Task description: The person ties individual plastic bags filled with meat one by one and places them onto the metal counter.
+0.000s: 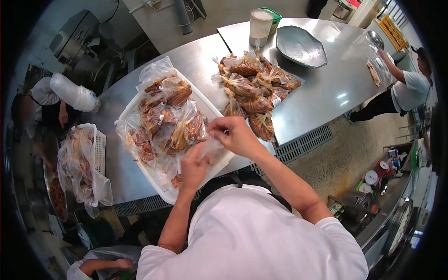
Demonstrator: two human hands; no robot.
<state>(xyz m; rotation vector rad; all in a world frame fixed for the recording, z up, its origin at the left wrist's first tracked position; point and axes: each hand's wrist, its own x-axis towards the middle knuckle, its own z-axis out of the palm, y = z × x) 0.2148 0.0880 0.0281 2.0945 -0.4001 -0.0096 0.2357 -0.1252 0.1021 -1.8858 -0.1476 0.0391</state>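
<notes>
My left hand (193,167) and my right hand (232,134) are closed on a clear plastic bag (213,150), whose loose film stretches between them. Both hands are over the near right side of a white plastic basket (208,106). Inside the basket lie several clear bags of reddish-brown food (156,116), perhaps cooked meat, with loose film spilling over the rim. What the bag in my hands contains is mostly hidden. To the right of the basket is a pile of knotted bags (254,85) of similar brown food.
A grey tray (301,45) and a whitish container (260,29) stand farther back on the metal table (326,86). At left, another white basket (100,151) holds bagged food. Co-workers are at the left, lower left and far right. A floor drain grate (305,142) runs alongside.
</notes>
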